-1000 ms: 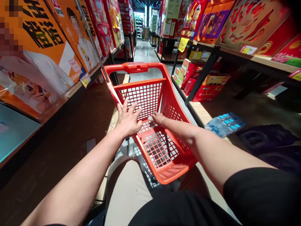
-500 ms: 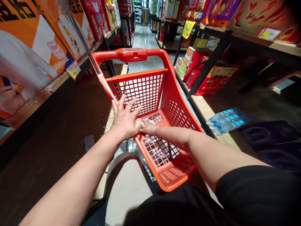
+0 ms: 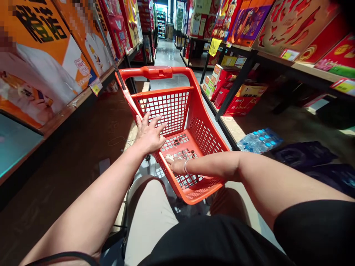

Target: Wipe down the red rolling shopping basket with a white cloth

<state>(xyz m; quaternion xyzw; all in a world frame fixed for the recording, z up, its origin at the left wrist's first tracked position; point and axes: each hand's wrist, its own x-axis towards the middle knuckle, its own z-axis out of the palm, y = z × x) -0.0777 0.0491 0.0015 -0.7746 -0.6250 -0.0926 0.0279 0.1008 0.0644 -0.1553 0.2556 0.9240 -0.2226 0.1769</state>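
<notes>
A red plastic shopping cart [image 3: 208, 127] with latticed walls stands in front of my knees, its handle at the far end. My left hand [image 3: 149, 136] lies on its left rim, fingers spread and nothing in them. Nearer to me, my right hand [image 3: 177, 165], with a bracelet at the wrist, reaches inside against the left wall. Its fingers are closed on a crumpled white cloth [image 3: 169, 158], which is mostly hidden by the hand and pressed to the wall near the rim.
Shelves with orange boxes [image 3: 52, 44] line the left side. On the right, shelves carry red gift boxes [image 3: 242, 105], and a pack of water bottles [image 3: 260, 139] lies on the low board. A tiled aisle [image 3: 168, 51] runs ahead between them.
My right hand has slid with the white cloth along the cart's left wall towards me, away from my left hand. My left hand stays spread on the rim. The view has shifted slightly.
</notes>
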